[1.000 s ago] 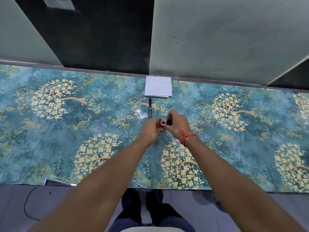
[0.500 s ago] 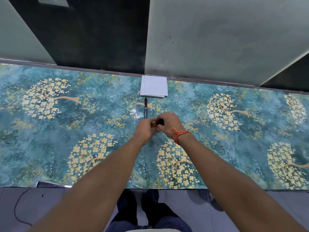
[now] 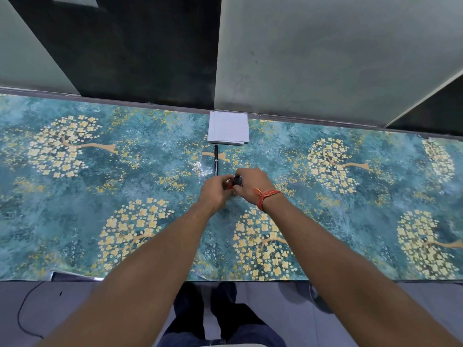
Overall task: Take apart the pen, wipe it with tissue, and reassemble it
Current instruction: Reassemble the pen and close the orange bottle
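My left hand (image 3: 215,192) and my right hand (image 3: 251,183) meet above the middle of the table. Between their fingertips is a short pen piece. Its red part (image 3: 229,185) is pinched by the left fingers and its black part (image 3: 237,181) by the right fingers. Most of the piece is hidden by the fingers. A slim black pen part (image 3: 216,160) lies on the table just beyond my hands, pointing away from me. A stack of white tissue (image 3: 229,127) lies beyond it at the table's far edge.
The table (image 3: 100,196) is covered with a teal cloth printed with yellow flower trees. A wall with grey and dark panels (image 3: 325,58) stands right behind it. My legs and a dark cable (image 3: 21,314) on the floor show below the near edge.
My hands have drawn closer together, and the fingers now hide more of the red part. The pen part on the table and the tissue have not moved.
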